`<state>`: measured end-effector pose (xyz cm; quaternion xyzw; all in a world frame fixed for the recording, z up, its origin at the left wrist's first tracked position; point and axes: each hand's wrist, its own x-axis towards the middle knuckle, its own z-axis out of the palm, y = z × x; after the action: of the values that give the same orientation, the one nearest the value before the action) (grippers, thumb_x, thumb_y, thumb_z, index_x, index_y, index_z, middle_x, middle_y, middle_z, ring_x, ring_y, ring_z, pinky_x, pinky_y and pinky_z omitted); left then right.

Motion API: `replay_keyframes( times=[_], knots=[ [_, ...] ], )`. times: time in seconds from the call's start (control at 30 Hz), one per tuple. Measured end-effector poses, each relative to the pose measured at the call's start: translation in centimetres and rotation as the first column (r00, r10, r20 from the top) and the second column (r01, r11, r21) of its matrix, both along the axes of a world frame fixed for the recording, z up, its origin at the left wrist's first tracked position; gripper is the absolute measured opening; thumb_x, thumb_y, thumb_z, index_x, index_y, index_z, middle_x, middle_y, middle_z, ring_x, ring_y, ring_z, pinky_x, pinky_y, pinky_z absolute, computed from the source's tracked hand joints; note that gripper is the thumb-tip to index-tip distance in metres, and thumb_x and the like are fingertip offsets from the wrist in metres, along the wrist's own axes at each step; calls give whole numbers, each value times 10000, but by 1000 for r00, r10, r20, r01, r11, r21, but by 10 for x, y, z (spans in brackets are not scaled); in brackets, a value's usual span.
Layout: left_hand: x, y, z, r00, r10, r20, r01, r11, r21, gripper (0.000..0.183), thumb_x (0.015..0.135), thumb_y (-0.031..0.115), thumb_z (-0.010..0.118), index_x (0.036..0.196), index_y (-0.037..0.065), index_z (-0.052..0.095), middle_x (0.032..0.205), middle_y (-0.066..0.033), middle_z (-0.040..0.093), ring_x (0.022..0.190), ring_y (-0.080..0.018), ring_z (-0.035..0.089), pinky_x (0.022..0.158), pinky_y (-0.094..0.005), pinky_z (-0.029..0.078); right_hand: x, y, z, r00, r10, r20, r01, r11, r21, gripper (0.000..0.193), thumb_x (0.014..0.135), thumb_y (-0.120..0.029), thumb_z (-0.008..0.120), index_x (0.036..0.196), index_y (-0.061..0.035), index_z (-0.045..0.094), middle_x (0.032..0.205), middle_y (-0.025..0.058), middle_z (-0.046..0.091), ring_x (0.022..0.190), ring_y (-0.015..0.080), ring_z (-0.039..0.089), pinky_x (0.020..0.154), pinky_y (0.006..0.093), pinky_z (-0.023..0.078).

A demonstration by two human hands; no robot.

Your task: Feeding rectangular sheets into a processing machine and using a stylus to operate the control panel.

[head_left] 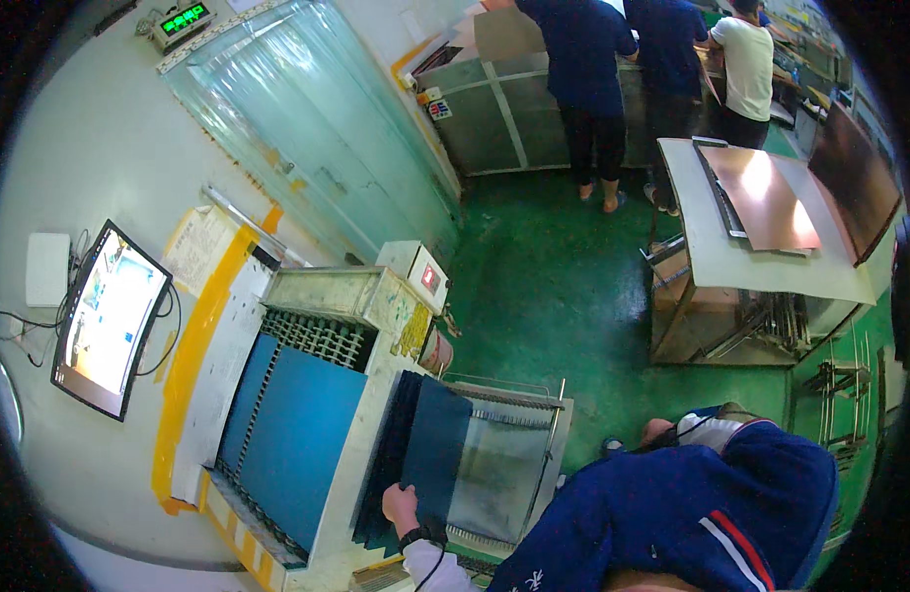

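Observation:
My left hand (401, 506), with a dark watch on the wrist, is closed on the edge of a dark blue panel (442, 444). This thin sheet leans in a slotted rack (507, 469), next to several more dark panels (391, 449) standing close together. Left of the rack, a wide blue sheet (302, 424) lies on the rollers (317, 337) of a conveyor machine. My right hand (658, 431) seems to show at a white cuff beside my navy jacket; its fingers cannot be made out.
A monitor (112, 321) hangs on the left wall. Clear plastic curtains (307, 128) stand behind the machine. Copper-coloured sheets (761, 197) lie on a white-topped table (692, 212) at right. Three people (585, 59) stand at a far bench. Green floor (534, 276) lies between.

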<state>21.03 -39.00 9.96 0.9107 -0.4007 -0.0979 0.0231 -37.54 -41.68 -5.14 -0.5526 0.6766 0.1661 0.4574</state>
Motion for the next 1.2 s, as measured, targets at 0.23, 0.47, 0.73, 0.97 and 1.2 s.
replay_keyframes(
  times=[0.23,0.47,0.73,0.97,1.2],
  knots=[
    [-5,3,-2,999,36,-14,-36,999,3,320,728,299,679,949,68,667,942,-164,643,883,-343,614,733,-433,483,-11,-6,-75,997,84,1,-83,994,-75,255,653,-290,654,751,-55,634,761,160,619,729,303,592,622,419,442],
    [17,13,-12,999,25,-45,-26,999,-31,324,735,305,674,953,66,666,960,-168,639,892,-344,611,730,-432,482,-46,-7,-264,765,-358,-536,244,930,-273,297,650,-281,655,855,-66,670,822,144,654,763,301,627,655,438,470],
    [4,8,-25,999,2,34,0,998,-62,355,691,290,696,926,26,668,915,-194,639,862,-360,613,725,-433,484,-13,3,-103,985,31,-169,-68,973,-220,191,662,-272,671,727,-93,678,759,85,661,690,258,636,571,416,468],
    [3,7,-20,997,38,62,-37,999,-26,310,664,265,707,869,35,676,893,-174,645,841,-357,613,687,-437,480,-24,-9,-88,988,111,105,-106,993,-59,321,654,-315,666,838,-53,680,823,152,648,789,290,620,686,414,470],
    [-10,4,-10,998,35,57,-33,999,-25,328,674,271,709,916,52,677,915,-160,650,843,-351,616,700,-431,486,-30,-10,-99,997,21,75,-25,999,44,318,636,-297,680,861,-72,687,847,141,654,815,286,624,706,411,479]
  ],
)
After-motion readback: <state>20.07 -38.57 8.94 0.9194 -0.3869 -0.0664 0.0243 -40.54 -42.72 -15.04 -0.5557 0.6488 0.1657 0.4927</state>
